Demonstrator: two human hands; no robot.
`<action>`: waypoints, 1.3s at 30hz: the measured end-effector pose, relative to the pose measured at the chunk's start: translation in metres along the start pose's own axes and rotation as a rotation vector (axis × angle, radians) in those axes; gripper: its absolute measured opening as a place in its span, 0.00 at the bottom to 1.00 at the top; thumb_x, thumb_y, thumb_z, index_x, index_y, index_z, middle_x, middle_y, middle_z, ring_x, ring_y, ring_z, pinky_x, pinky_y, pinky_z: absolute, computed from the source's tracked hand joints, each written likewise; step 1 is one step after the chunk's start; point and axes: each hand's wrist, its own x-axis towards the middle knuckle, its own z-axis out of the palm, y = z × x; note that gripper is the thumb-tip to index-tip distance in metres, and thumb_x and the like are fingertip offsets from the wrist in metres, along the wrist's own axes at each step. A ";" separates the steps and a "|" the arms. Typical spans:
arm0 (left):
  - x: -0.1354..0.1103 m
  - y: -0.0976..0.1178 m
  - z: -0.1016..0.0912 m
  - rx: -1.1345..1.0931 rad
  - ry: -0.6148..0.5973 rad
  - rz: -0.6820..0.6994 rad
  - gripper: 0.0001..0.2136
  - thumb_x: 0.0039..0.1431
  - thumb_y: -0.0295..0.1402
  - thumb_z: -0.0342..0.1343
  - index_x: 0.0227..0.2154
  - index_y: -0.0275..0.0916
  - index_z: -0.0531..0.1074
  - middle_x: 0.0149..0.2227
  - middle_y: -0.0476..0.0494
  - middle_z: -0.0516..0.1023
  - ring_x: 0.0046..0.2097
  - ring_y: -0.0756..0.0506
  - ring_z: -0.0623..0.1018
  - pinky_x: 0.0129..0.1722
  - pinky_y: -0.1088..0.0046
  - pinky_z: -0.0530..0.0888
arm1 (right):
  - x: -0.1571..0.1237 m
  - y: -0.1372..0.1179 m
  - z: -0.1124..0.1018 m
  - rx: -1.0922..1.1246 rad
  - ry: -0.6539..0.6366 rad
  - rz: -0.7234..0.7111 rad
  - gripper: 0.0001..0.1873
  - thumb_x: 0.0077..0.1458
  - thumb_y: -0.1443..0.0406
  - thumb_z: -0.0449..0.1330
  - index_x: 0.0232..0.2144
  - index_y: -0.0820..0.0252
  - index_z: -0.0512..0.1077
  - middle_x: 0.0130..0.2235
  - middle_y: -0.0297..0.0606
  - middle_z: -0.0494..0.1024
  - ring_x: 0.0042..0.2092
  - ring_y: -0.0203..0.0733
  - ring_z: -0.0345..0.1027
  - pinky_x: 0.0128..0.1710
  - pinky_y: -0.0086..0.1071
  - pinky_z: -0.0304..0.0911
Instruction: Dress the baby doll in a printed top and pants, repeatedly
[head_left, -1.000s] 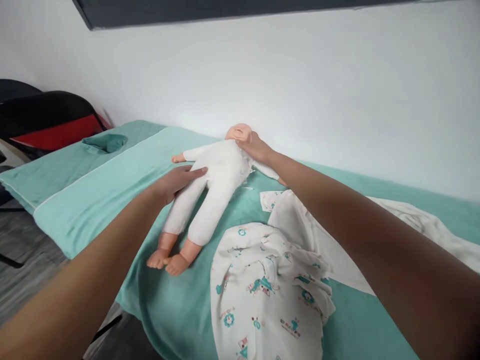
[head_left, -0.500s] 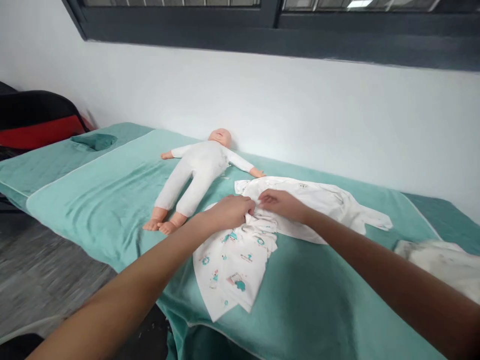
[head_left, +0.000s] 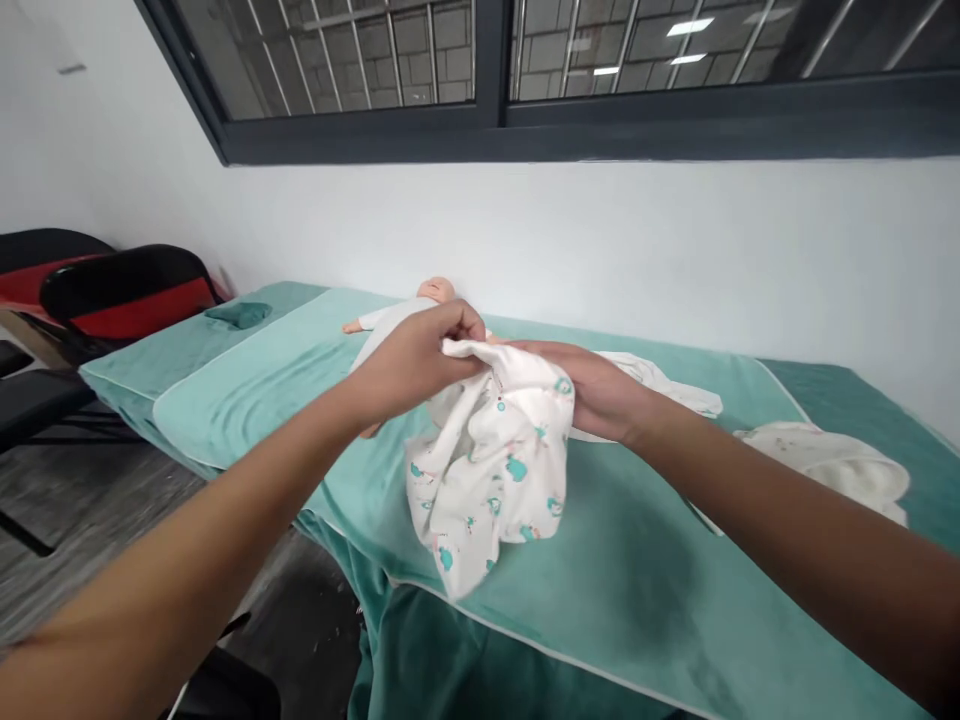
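Note:
Between my hands hangs a white baby garment with teal and small pink prints, bunched along its top and lifted off the bed. My left hand is closed, pinching its upper left edge between thumb and fingers. On the other side my right hand grips the gathered top; its fingertips are partly hidden by the cloth. Behind my hands a baby doll in a white suit lies on its back, its legs and one arm mostly covered from view. Beyond my right wrist lies a second white garment, partly hidden.
The bed has a teal cover and stands against a white wall below a dark-framed window. Another white cloth lies at the right. Black and red chairs stand at the left, near a small teal cloth.
The printed garment has come up off the bed in both hands and its lower part now hangs. My view has tilted up, showing more window.

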 end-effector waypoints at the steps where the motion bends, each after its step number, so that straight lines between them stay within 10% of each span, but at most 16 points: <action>1: -0.002 0.004 -0.006 -0.056 -0.025 -0.041 0.06 0.53 0.32 0.60 0.32 0.41 0.68 0.32 0.50 0.74 0.33 0.49 0.72 0.32 0.73 0.69 | -0.006 -0.006 0.002 0.016 0.004 -0.032 0.19 0.56 0.55 0.66 0.47 0.58 0.78 0.45 0.39 0.80 0.44 0.40 0.72 0.41 0.30 0.67; 11: -0.021 0.030 -0.016 -0.699 -0.792 -0.144 0.19 0.47 0.47 0.70 0.36 0.39 0.76 0.30 0.44 0.79 0.30 0.46 0.77 0.30 0.71 0.74 | -0.042 -0.072 0.026 -0.530 -0.107 -0.008 0.11 0.49 0.61 0.72 0.33 0.57 0.75 0.30 0.30 0.75 0.30 0.33 0.67 0.32 0.29 0.63; 23: -0.041 0.065 -0.022 -0.436 -0.397 0.010 0.10 0.49 0.39 0.70 0.28 0.41 0.76 0.24 0.51 0.74 0.26 0.50 0.72 0.24 0.74 0.68 | -0.045 -0.061 0.041 -0.481 -0.384 0.114 0.27 0.55 0.42 0.63 0.27 0.60 0.74 0.24 0.30 0.68 0.27 0.32 0.61 0.27 0.28 0.59; 30: -0.045 0.054 -0.035 0.010 -0.443 0.010 0.15 0.56 0.48 0.63 0.23 0.42 0.74 0.22 0.51 0.68 0.26 0.50 0.68 0.27 0.72 0.65 | -0.050 -0.077 0.041 -0.652 -0.154 -0.045 0.20 0.52 0.50 0.70 0.21 0.58 0.76 0.23 0.31 0.69 0.26 0.33 0.62 0.26 0.30 0.57; 39: -0.030 0.001 -0.032 0.508 -0.134 0.211 0.14 0.63 0.48 0.55 0.32 0.43 0.75 0.41 0.42 0.79 0.49 0.38 0.74 0.51 0.60 0.68 | -0.052 -0.067 0.006 -0.990 0.072 -0.107 0.19 0.53 0.50 0.68 0.21 0.56 0.75 0.30 0.34 0.73 0.31 0.36 0.65 0.31 0.33 0.58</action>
